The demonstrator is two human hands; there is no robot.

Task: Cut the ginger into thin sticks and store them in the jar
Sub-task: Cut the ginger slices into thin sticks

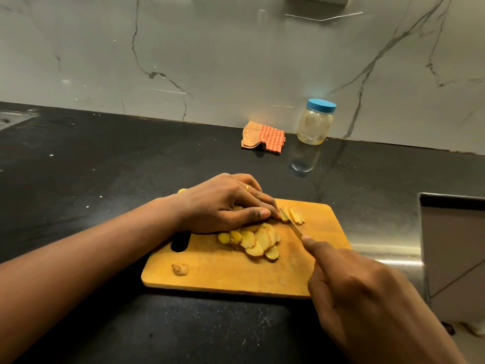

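Observation:
A wooden cutting board (215,274) lies on the black counter. Several pale ginger slices (256,241) are fanned out at its middle. My left hand (223,206) presses down on a stack of ginger slices at the board's far side, fingertips at the knife. My right hand (367,298) grips a knife (296,228), index finger along the blade's back; the blade meets the ginger beside my left fingertips. A few cut ginger sticks (295,215) lie just right of the blade. A small ginger end piece (180,269) sits near the board's front left. The clear jar (315,123) with a blue lid stands closed by the wall.
A folded orange checked cloth (263,139) lies left of the jar against the marble backsplash. A sink edge (13,118) shows at the far left. The counter drops off at the right, where a steel edge (388,254) and a cabinet front (454,258) stand.

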